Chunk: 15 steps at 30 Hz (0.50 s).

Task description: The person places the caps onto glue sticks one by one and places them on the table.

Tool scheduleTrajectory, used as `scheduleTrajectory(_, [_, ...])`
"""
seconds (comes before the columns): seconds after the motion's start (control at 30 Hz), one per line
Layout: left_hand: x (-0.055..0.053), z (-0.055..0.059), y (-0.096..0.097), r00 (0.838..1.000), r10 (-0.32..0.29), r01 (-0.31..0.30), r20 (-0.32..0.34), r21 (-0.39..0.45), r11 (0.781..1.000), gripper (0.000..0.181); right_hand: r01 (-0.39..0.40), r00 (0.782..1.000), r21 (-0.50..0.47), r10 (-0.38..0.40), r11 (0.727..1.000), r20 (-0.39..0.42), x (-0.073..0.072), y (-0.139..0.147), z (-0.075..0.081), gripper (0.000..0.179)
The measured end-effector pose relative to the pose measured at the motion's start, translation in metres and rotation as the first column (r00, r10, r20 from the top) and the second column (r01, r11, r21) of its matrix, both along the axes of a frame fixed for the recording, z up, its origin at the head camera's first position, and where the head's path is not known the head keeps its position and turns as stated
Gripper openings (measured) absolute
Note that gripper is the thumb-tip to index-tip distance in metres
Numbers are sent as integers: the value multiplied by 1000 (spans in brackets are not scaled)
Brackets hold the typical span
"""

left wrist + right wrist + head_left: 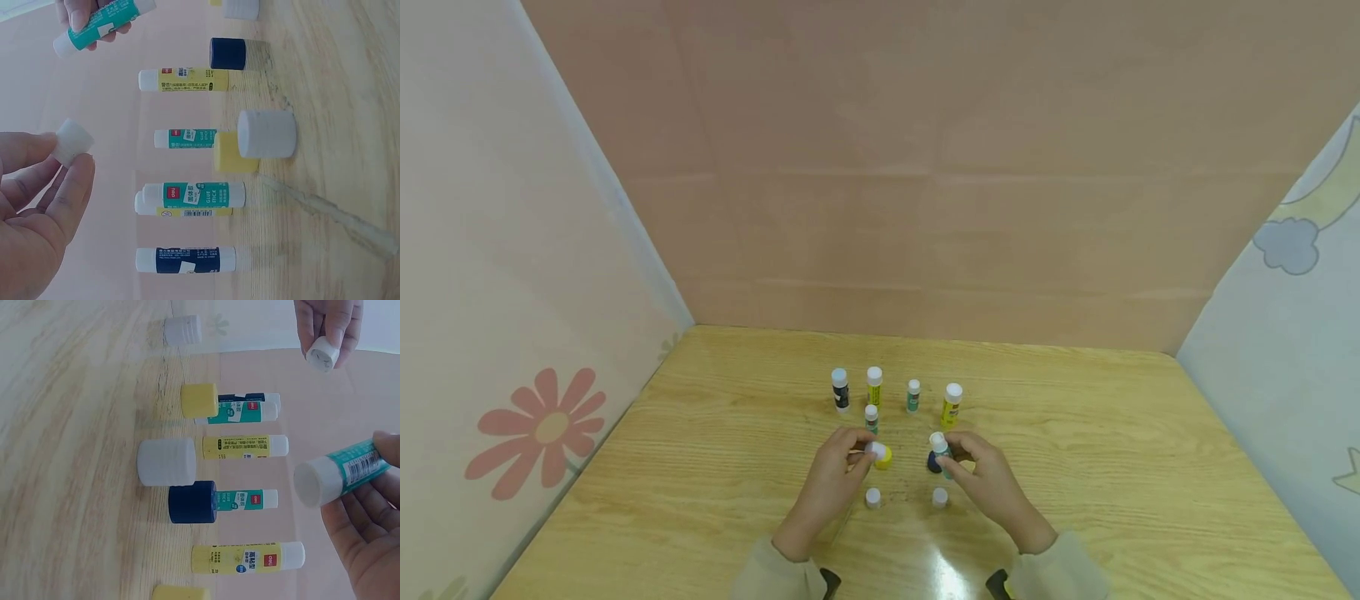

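My left hand (pixel 831 471) pinches a small white cap (pixel 74 143) between thumb and fingertips, raised above the table. In my right hand (pixel 988 479) is a green glue stick (pixel 359 467) with white ends, gripped round its label and tilted. The two hands are apart, at about the same height. Under the left hand a yellow cap (pixel 236 151) stands on the table; a navy cap (pixel 192 502) stands under the right. Closer to me are two white caps, one on the left (pixel 872 498) and one on the right (pixel 940 497).
Beyond the hands stand several upright glue sticks: a navy one (pixel 840 392), two yellow ones (pixel 875 387) (pixel 951 407) and two green ones (pixel 871 419) (pixel 913 397). Another yellow cap (pixel 181 594) shows at the right wrist view's lower edge. Fabric walls enclose the wooden table (pixel 1150 450).
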State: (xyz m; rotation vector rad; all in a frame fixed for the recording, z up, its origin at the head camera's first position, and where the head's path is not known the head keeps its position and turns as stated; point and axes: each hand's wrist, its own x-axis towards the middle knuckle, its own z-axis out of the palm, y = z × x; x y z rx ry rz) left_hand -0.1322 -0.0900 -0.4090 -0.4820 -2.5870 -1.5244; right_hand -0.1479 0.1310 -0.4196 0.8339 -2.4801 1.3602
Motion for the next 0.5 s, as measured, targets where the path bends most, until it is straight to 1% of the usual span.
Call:
scheduleTrajectory(0.17, [0,-1,1,1000,-9,9,-16,-5,1000,19,-18,1000,-6,17,1000,-16,2,-2,0,24])
scheduleTrajectory(0.27, [0,-2,2,1000,-7,7,-15,-10,1000,19,-23,999,-3,23,1000,-24,2,-3,-1,24])
scheduleTrajectory(0.5, [3,-3,5,1000,-10,10,-26,4,1000,20,-54,997,2,54,999,-52,2,-4,-5,25])
